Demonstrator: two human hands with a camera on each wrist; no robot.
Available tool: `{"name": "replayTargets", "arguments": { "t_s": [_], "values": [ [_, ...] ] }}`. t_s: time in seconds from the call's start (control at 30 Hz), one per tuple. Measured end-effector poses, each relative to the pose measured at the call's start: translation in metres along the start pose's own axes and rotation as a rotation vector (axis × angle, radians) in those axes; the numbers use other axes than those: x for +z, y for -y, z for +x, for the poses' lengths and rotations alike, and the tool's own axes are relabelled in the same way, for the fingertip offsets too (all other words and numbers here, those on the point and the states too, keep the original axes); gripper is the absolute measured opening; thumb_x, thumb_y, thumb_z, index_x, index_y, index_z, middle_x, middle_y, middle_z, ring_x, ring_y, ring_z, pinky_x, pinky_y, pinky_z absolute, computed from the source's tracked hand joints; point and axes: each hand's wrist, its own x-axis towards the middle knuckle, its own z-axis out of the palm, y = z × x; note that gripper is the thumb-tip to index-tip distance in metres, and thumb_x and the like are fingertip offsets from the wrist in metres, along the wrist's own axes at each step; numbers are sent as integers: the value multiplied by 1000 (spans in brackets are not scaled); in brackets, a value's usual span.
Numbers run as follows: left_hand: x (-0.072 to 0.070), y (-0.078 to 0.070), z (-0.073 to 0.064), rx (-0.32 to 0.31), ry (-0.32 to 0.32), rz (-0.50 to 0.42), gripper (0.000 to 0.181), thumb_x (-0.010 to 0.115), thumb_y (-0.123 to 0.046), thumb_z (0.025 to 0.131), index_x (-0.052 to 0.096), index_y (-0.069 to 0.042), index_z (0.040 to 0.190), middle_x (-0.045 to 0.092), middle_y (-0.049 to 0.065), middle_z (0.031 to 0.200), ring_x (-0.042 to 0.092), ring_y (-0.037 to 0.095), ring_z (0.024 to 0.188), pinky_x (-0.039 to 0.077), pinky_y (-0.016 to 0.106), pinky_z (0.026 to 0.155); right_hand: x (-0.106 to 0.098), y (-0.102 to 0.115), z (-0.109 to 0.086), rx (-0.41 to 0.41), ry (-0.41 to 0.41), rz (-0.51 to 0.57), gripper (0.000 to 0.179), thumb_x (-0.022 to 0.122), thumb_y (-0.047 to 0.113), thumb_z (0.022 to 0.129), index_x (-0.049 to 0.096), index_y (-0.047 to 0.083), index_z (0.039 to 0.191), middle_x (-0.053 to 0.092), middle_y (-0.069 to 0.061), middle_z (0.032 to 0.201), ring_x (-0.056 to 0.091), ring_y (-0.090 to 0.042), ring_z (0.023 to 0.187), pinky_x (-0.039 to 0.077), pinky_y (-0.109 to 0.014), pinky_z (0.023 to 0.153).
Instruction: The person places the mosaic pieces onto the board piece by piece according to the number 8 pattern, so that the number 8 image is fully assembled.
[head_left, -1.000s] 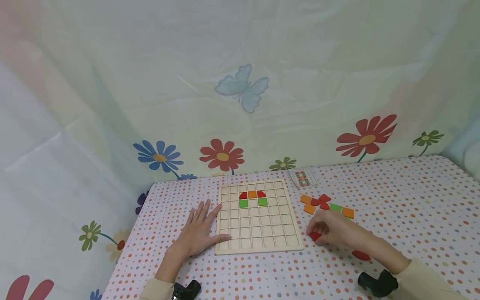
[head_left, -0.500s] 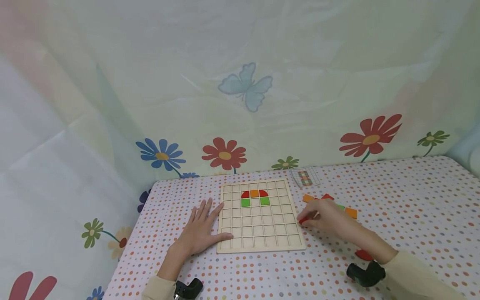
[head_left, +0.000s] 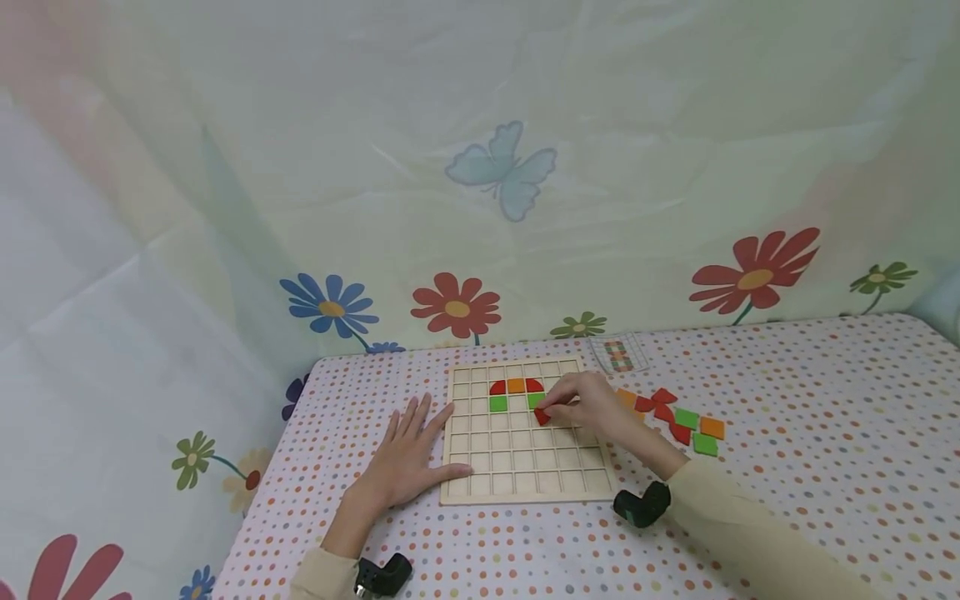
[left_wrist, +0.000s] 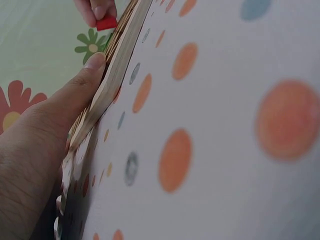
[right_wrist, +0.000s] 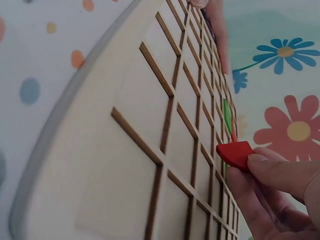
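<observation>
A wooden grid board [head_left: 502,460] lies on the dotted table, with red quarter-round tiles, an orange square tile [head_left: 516,386] and green square tiles [head_left: 498,404] set in its upper cells. My left hand [head_left: 405,458] rests flat at the board's left side, fingers spread, the thumb lying over its edge. Above the board, my right hand [head_left: 588,404] pinches a red quarter-round tile [right_wrist: 236,154] between thumb and fingers. In the head view this tile sits just below the right green tile [head_left: 536,401].
Loose red, orange and green tiles [head_left: 705,444] lie in a cluster right of the board. A small pattern card [head_left: 620,355] lies behind it, near the table's back edge. A flowered curtain [head_left: 360,208] hangs behind the table.
My right hand has carried the red tile leftward from beside the loose tiles to over the board. My left hand has stayed at the board's left edge.
</observation>
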Motion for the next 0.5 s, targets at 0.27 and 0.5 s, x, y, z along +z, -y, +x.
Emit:
{"name": "replayTargets", "arguments": {
  "t_s": [0.27,0.5],
  "values": [
    [0,1,1,10,14,16,98,60,-74,92,27,-22,168,13,17,174,6,38,161,8,59,129,13,4,0,38,-38,-15,11,78,-6,89,84,3,93,75,-5,92,67,-18,87,56,-28,74],
    [0,2,2,8,15,6,98,60,-74,92,28,-22,168,13,17,174,6,38,161,7,59,129,18,8,3,42,-32,-85,10,80,-7,87,83,2,92,73,-4,88,66,-18,83,56,-27,70]
  ]
}}
